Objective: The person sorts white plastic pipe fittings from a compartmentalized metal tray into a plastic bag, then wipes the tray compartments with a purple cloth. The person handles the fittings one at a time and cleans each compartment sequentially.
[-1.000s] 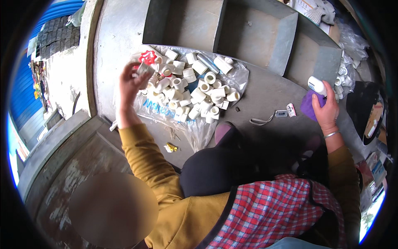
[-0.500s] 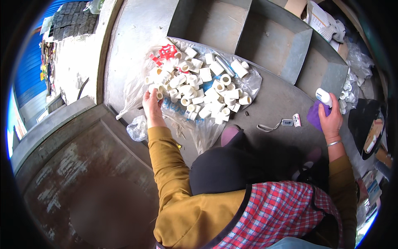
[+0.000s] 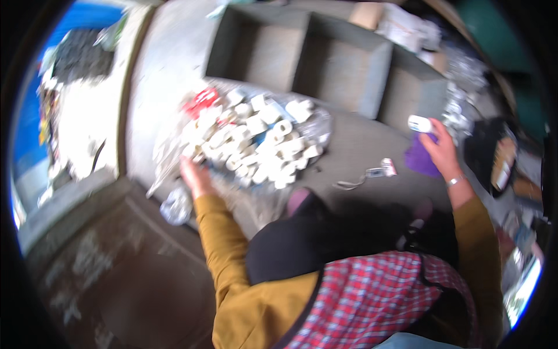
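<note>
White plastic fittings (image 3: 256, 145) heaped on clear bag, centre floor. Left hand (image 3: 195, 177) at heap's near edge, grasp unclear through blur. Right hand (image 3: 442, 152) grips white fitting (image 3: 419, 123). Sorting step; next move needs a clean single pick

— How's the light?
— Bright daylight, strongest at the left of the frame, where pale ground washes out. Lower left sits in dim shadow.
— Sharpness?
— Motion blur smears everything; the fittings (image 3: 256, 145) lose their outlines. Fisheye bending and a black rim ring the edges.
</note>
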A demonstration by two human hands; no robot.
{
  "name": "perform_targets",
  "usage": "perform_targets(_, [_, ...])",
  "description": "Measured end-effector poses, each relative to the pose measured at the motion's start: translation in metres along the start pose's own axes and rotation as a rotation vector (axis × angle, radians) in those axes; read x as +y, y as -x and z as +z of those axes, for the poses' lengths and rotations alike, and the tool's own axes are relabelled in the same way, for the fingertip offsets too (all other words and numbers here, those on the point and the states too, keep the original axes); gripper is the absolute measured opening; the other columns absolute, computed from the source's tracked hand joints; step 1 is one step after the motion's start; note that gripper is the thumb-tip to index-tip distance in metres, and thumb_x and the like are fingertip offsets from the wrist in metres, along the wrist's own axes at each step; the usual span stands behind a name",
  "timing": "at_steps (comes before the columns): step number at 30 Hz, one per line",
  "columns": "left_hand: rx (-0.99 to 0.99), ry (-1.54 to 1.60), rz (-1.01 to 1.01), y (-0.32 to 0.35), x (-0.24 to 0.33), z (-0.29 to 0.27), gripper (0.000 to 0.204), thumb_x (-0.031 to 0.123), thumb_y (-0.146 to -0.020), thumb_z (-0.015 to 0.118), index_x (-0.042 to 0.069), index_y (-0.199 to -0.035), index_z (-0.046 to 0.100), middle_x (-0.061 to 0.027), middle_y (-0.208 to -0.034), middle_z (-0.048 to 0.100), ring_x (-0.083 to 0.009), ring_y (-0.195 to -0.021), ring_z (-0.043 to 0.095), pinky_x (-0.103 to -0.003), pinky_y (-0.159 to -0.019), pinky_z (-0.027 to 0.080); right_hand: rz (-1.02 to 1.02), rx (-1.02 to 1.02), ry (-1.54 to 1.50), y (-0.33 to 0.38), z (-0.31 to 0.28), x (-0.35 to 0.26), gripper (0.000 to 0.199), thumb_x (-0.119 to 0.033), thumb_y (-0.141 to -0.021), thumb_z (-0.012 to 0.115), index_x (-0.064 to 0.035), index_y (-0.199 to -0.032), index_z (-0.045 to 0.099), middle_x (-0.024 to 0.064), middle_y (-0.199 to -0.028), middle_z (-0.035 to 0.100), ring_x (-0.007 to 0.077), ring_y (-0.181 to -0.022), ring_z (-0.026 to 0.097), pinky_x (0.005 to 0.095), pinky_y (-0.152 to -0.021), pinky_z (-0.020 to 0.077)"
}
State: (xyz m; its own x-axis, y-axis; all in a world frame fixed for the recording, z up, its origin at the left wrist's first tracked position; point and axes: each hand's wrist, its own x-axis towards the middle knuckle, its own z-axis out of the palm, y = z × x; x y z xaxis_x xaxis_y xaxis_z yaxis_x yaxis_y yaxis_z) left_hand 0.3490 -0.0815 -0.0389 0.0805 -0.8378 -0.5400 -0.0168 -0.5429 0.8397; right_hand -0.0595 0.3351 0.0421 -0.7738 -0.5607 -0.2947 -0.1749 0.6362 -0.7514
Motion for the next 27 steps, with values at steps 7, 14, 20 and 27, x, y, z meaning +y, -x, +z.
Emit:
perform_targets(7, [0.208, -0.138, 0.477, 0.042, 0.061, 0.043, 0.039, 0.023, -0.086, 0.051, -0.001, -0.115, 0.044, -0.0141, -0.114, 0.048, -0.0214, -0.105, 0.046, -0.035, -0.09, 0.036, -0.045, -0.295, -0.03, 0.019, -0.087, -0.09, 0.043, -0.004, -0.075, 0.056, 0.001, -0.116, 0.043, 0.0099, -0.106, 0.054, 0.0124, -0.099, 0.049, 0.0264, -0.088, 0.038])
perform_targets(14, [-0.91, -0.6, 0.616, 0.199, 0.105, 0.217, 0.019, 0.004, -0.081, 0.054, 0.001, -0.1, 0.057, -0.0072, -0.094, 0.058, -0.0153, -0.088, 0.057, -0.026, -0.077, 0.045, 0.024, -0.184, -0.36, 0.054, -0.11, -0.111, 0.047, -0.006, -0.077, 0.056, 0.0023, -0.12, 0.04, 0.0097, -0.109, 0.052, 0.0154, -0.105, 0.047, 0.0287, -0.091, 0.0354])
perform_targets(20, [-1.758, -0.608, 0.935, 0.304, 0.071, 0.291, 0.054, 0.002, -0.068, 0.063, 0.006, -0.118, 0.044, -0.0159, -0.109, 0.05, -0.0307, -0.092, 0.055, -0.033, -0.078, 0.047, 0.221, -0.299, -0.724, 0.048, -0.103, -0.111, 0.04, -0.018, -0.081, 0.052, 0.0023, -0.115, 0.046, 0.0086, -0.103, 0.055, 0.0124, -0.094, 0.053, 0.0249, -0.083, 0.0421])
perform_targets(27, [-1.858, -0.415, 0.033, 0.312, 0.053, 0.311, 0.044, -0.001, -0.078, 0.059, 0.005, -0.119, 0.044, -0.0017, -0.103, 0.054, -0.0092, -0.089, 0.052, -0.024, -0.078, 0.045, 0.296, -0.471, -0.863, 0.043, -0.099, -0.117, 0.042, -0.022, -0.08, 0.051, 0.0012, -0.115, 0.048, 0.0085, -0.096, 0.058, 0.0132, -0.087, 0.055, 0.0252, -0.08, 0.0433])
